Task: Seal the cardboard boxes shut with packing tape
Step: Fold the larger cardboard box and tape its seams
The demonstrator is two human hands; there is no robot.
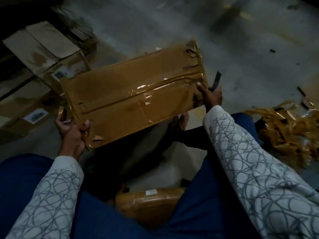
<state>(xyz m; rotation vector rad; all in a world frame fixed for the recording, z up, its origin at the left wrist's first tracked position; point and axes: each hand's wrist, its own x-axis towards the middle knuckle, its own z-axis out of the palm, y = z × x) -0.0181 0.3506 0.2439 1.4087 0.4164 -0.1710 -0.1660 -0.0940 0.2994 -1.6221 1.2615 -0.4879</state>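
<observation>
Taped box [131,94] held up off the lap, tilted, over the legs, the far end toward the floor [172,23]. Left hand [72,131] grips the near left corner, thumb on top, fingers curled under. Right hand [211,97] holds the right edge, thumb on the top face, other fingers behind the edge; a dark blade [216,81] is tucked in the same hand and sticks up. Shiny brown tape [155,88] covers the middle seam and looks wrinkled there. Step looks like turning the box to check or tape another side. To do it well: keep both corners firmly gripped, point the blade away from the tape and fingers, and rub the wrinkles flat before adding more. Tape scraps [284,128] are piled on the right, plain boxes [46,49] stand at left, and a wrapped package [151,202] sits between the knees.
</observation>
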